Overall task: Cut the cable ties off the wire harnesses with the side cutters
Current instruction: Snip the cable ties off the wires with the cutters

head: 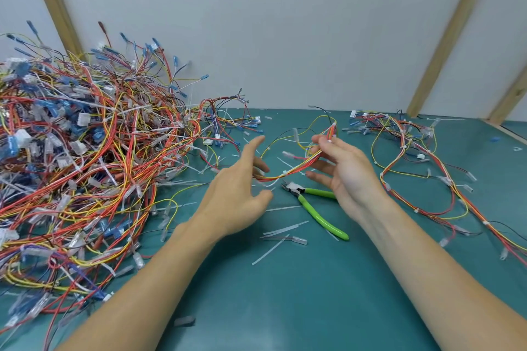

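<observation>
My right hand (340,168) pinches a wire harness (299,167) of red, orange and yellow wires between thumb and fingers, lifted above the green mat. A white cable tie (284,173) wraps the bundle near its middle. My left hand (242,194) hovers with fingers spread at the harness's lower end, touching or nearly touching it. The side cutters (312,205) with bright green handles lie on the mat below the harness, between my two hands, jaws pointing up-left. Neither hand holds them.
A big tangled pile of harnesses (85,165) fills the left side. Looser harnesses (422,165) lie spread at the right. Cut white tie pieces (282,229) litter the mat (285,293) in front. A white wall with wooden battens stands behind.
</observation>
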A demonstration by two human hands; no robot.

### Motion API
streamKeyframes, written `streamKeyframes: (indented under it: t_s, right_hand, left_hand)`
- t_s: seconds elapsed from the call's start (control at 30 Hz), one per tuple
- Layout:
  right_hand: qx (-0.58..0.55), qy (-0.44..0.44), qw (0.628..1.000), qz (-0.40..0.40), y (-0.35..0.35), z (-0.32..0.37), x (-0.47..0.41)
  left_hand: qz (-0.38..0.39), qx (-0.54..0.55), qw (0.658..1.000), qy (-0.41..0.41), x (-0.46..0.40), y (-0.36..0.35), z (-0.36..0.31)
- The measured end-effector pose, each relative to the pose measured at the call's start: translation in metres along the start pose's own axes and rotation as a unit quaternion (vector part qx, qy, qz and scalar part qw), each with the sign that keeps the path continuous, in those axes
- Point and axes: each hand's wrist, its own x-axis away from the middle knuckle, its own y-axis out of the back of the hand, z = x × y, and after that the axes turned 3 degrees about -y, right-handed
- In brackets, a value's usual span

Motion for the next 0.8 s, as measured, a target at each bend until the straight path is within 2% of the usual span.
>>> streamKeyframes:
  t_s: [0.17,0.27,0.4,0.47,0.63,0.7,0.8]
  right_hand:
    - [-0.056,-0.017,0.997,-0.040,0.013,0.003,-0.009]
    - [-0.069,-0.028,0.996,-0.053,0.017,0.003,-0.012]
    - [-0.094,-0.031,0.993,-0.066,0.021,0.002,-0.016]
    - [-0.098,-0.032,0.991,-0.081,0.021,0.002,-0.017]
    - [-0.110,-0.032,0.979,-0.167,0.025,0.001,-0.021]
    - [-0.021,-0.028,0.980,-0.196,0.027,-0.002,-0.023]
    - [0.228,0.033,0.952,-0.201,0.029,-0.006,-0.025]
  left_hand:
    - [-0.034,-0.151,0.988,0.004,-0.004,-0.003,0.011]
    - [-0.066,-0.158,0.985,0.039,-0.005,-0.001,0.014]
    - [-0.014,-0.192,0.979,0.067,-0.006,0.001,0.018]
    - [-0.011,-0.175,0.982,0.069,-0.005,0.001,0.018]
    - [-0.138,0.006,0.987,0.084,-0.008,0.004,0.011]
    - [-0.179,0.052,0.980,0.071,-0.009,0.006,0.008]
    - [-0.203,0.108,0.973,0.024,-0.009,0.008,0.003]
